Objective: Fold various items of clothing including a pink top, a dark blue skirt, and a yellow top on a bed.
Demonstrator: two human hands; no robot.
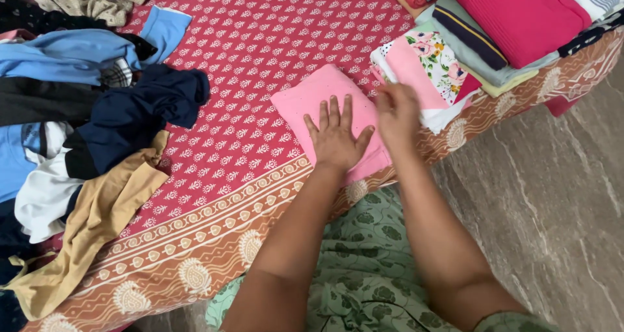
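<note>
The left hand (336,139) lies flat, fingers (334,111) spread and gripping nothing, on a soft pink folded cloth (312,98) at the edge of a red block-printed bed (260,39). The blurred right hand (398,114) hovers alongside, its grip unclear, above a grey marble floor (552,195).

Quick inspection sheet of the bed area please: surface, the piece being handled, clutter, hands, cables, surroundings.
Surface: bed sheet, red print with an orange patterned border.
Job's things: folded pink cloth lying flat near the bed's edge.
Clutter: unfolded clothes pile at the left, in blue, navy, white and tan; folded stack at the right, with a floral piece beside the pink cloth.
Hands: left hand flat on the pink cloth, fingers spread; right hand blurred, at the cloth's right edge, grip unclear.
Cables: nothing seen.
Surroundings: grey stone floor; the person's green patterned garment below.
</note>
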